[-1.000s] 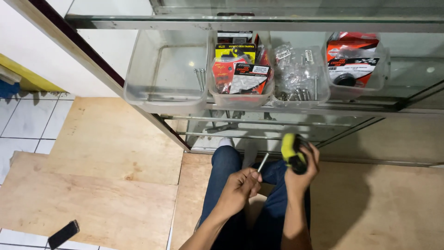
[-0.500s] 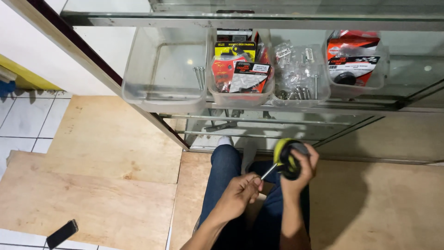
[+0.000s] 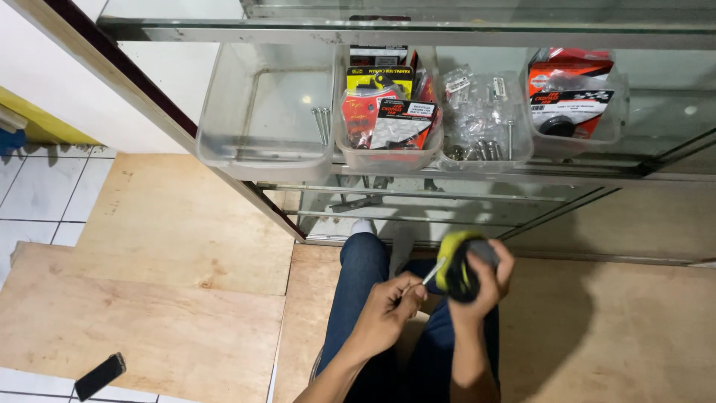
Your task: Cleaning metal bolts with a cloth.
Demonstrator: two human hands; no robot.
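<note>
Since the earlier frame, the screwdriver (image 3: 461, 266) has turned in the right hand (image 3: 483, 277), so its yellow-black handle now faces up toward the camera. This hand is closed firmly around the handle. The left hand (image 3: 388, 307) pinches the thin metal shaft near its tip, probably to steady it. Both hands are over the person's lap. Just beyond them stands the glass shelf (image 3: 403, 31) with clear plastic bins (image 3: 262, 153); open plywood floor (image 3: 171, 298) lies to the left.
</note>
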